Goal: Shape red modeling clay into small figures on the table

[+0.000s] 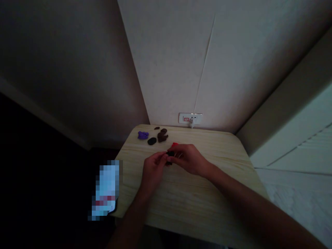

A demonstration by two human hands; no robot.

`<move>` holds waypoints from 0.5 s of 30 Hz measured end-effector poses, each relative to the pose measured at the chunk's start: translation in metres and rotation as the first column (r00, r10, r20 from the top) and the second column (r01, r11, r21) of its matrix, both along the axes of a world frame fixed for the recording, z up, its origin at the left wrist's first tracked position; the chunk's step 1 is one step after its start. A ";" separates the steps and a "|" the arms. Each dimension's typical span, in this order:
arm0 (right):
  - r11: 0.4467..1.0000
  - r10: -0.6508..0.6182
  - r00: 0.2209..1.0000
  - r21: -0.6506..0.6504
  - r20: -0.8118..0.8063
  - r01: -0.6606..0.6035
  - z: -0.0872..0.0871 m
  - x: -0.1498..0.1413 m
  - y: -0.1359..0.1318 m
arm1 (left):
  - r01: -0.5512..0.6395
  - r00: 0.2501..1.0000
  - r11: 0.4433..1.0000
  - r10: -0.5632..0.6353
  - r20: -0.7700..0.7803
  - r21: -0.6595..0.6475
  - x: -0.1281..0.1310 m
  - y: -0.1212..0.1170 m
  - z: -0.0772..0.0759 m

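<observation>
My left hand (pixel 153 172) and my right hand (pixel 188 159) meet above the middle of a light wood-grain table (pixel 197 197). Their fingertips pinch a small black lump of modelling clay (pixel 170 154), with a red clay bit (pixel 175 145) showing just behind it. The fingers hide much of both. Farther back on the table lie a purple clay piece (pixel 143 135), a black oval clay piece (pixel 151 141), a lumpy brown clay piece (pixel 162 136) and a small brown clay bit (pixel 157 128), all out of reach of my fingertips' current contact.
The table's far edge meets a wall with a white socket plate (pixel 190 118) and a plug in it. A pixelated, blurred object (pixel 106 188) lies at the table's left edge. Dark floor lies to the left, and a pale door or panel (pixel 293 145) stands to the right.
</observation>
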State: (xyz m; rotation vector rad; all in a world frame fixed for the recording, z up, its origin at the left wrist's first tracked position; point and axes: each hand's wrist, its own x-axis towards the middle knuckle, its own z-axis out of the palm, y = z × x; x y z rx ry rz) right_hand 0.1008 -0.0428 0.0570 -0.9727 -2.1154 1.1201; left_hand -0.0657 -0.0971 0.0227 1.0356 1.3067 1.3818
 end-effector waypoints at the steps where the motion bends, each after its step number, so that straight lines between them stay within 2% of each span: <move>1: 0.998 -0.041 0.998 -0.043 -0.049 0.039 -0.005 0.005 -0.004 | 0.017 1.000 1.000 -0.017 -0.017 0.007 0.004 -0.002 0.002; 4: 0.956 -0.147 0.958 -0.283 -0.245 0.075 -0.020 0.021 -0.013 | 0.097 0.995 0.995 -0.097 -0.007 0.022 0.016 -0.005 0.002; 6: 0.919 -0.221 0.912 -0.387 -0.347 0.075 -0.026 0.030 -0.018 | 0.151 0.988 0.988 -0.151 0.016 0.021 0.024 -0.002 0.000; 9: 0.890 -0.318 0.844 -0.442 -0.432 0.110 -0.028 0.041 -0.022 | 0.208 0.964 0.978 -0.206 0.165 0.009 0.035 0.009 -0.003; 12: 0.870 -0.392 0.762 -0.478 -0.516 0.123 -0.028 0.047 -0.020 | 0.242 0.887 0.970 -0.227 0.403 0.013 0.041 0.024 0.000; 15: 0.847 -0.434 0.710 -0.520 -0.555 0.111 -0.031 0.049 -0.017 | 0.266 0.828 0.964 -0.232 0.511 0.006 0.043 0.036 0.005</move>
